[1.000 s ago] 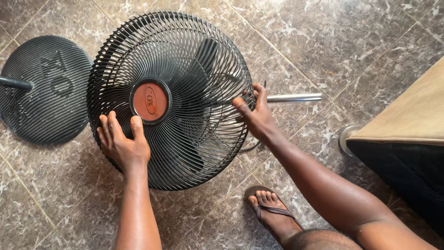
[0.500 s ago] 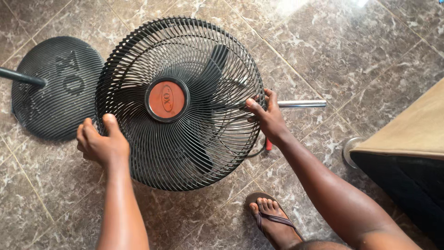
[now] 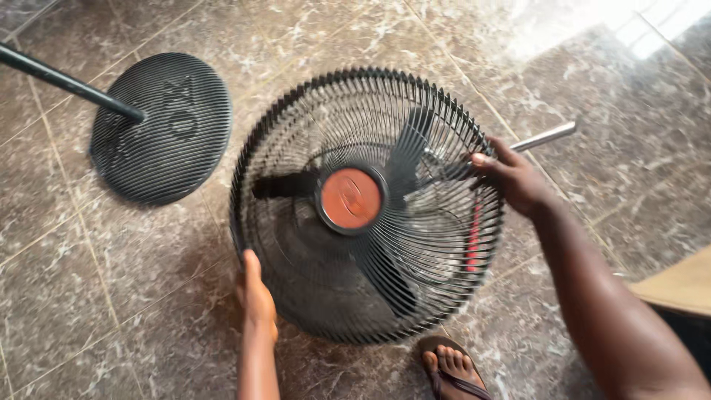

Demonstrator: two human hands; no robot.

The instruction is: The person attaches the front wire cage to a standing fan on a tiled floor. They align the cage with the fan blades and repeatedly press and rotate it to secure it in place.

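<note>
Head view: a black fan head [image 3: 366,204] lies face up on the marbled tile floor [image 3: 615,89], its wire guard closed over the blades [image 3: 404,159] and the round orange hub cap [image 3: 350,198] at centre. Judging by that, the guard is in place on the head, while the head is off its stand: the round black base [image 3: 163,126] with its dark pole [image 3: 70,83] lies apart at about ten o'clock from the fan.

The left hand [image 3: 256,296] sits at the guard's rim at about seven o'clock, fingers curled under the edge, so its grip looks closed on the rim, though the fingertips are hidden. The right hand [image 3: 515,178] is at three o'clock, fingers pinched together on the guard wires. The fan thus lies between both grips, touching each.

A silvery tube [image 3: 544,136] juts out beyond the right hand at two o'clock. A red-handled tool [image 3: 472,241] shows under the guard at four o'clock. A sandalled foot [image 3: 452,369] rests at six o'clock, just beside the rim.
</note>
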